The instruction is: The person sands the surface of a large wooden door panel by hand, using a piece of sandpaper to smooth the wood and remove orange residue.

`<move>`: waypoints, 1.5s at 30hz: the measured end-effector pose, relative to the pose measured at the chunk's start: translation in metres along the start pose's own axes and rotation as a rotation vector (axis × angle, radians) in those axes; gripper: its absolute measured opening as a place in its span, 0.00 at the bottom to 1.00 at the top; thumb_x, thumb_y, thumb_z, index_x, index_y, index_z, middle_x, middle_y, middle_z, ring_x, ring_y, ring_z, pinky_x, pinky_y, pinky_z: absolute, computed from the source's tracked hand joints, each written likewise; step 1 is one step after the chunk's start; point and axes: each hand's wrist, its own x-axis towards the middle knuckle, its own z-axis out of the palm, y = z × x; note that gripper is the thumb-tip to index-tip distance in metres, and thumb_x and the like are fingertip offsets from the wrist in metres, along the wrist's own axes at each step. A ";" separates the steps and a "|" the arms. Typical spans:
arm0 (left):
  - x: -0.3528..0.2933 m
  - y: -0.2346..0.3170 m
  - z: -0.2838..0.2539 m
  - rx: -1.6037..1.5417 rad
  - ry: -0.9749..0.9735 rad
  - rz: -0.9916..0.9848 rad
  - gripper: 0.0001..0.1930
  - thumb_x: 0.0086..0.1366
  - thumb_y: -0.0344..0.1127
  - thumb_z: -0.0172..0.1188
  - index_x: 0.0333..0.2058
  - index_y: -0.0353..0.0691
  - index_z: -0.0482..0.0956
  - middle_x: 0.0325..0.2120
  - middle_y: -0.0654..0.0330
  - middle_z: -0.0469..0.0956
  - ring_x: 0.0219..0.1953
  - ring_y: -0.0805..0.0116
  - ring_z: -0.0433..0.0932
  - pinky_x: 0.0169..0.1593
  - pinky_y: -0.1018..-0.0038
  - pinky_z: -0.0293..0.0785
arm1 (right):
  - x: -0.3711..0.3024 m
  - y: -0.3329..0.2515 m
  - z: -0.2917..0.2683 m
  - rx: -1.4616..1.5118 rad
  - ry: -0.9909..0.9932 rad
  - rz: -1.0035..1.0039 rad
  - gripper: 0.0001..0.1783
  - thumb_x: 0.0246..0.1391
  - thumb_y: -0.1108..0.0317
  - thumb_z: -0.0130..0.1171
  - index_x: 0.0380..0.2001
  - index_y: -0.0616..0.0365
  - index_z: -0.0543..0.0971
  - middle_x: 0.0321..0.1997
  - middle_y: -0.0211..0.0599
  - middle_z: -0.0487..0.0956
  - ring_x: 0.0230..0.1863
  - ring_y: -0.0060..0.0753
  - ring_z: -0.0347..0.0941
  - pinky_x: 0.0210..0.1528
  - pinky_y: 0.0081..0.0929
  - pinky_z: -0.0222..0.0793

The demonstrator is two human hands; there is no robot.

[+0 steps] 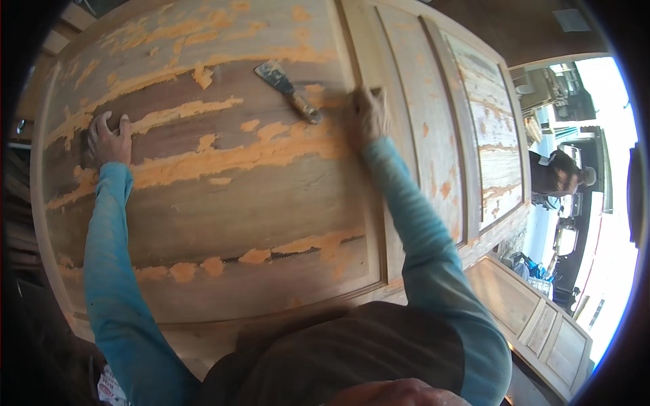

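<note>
A large wooden panelled door (271, 203) lies flat before me, its big panel streaked with orange filler (223, 159). My left hand (110, 140) rests at the left part of this panel, fingers bent and apart, touching the wood over a filler streak. My right hand (371, 116) is closed by the raised frame strip at the panel's right edge. A small brownish edge shows at its knuckles, but what it grips is mostly hidden and slightly blurred. Between my hands lies a putty knife (291, 91), its blade smeared and its handle toward my right hand.
Further right, the door has narrower panels, one with a pale, patchy surface (484, 128). Another panelled wooden door (535, 318) lies lower right. Beyond it, a person in dark clothing (555, 172) is bent over near stacked boards and other clutter. Bright daylight comes from the far right.
</note>
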 end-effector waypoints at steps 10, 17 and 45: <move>-0.002 0.014 0.008 -0.084 0.033 0.069 0.22 0.66 0.52 0.58 0.55 0.51 0.72 0.61 0.60 0.68 0.65 0.54 0.65 0.65 0.50 0.61 | -0.001 -0.002 -0.014 -0.088 0.057 -0.048 0.07 0.62 0.64 0.55 0.37 0.55 0.77 0.39 0.51 0.72 0.39 0.60 0.72 0.40 0.51 0.68; -0.003 0.010 -0.006 -0.072 0.073 0.136 0.23 0.65 0.51 0.60 0.54 0.47 0.72 0.59 0.56 0.69 0.62 0.51 0.67 0.63 0.54 0.64 | 0.291 0.026 0.103 -0.197 0.000 0.078 0.17 0.58 0.58 0.54 0.49 0.46 0.80 0.61 0.51 0.70 0.57 0.58 0.73 0.58 0.46 0.70; 0.035 -0.009 0.042 -0.113 -0.017 0.062 0.39 0.57 0.69 0.54 0.63 0.57 0.69 0.66 0.52 0.62 0.70 0.46 0.55 0.70 0.47 0.48 | -0.069 0.004 -0.035 -0.050 0.087 0.007 0.11 0.59 0.61 0.56 0.38 0.57 0.77 0.39 0.53 0.74 0.44 0.58 0.72 0.45 0.48 0.69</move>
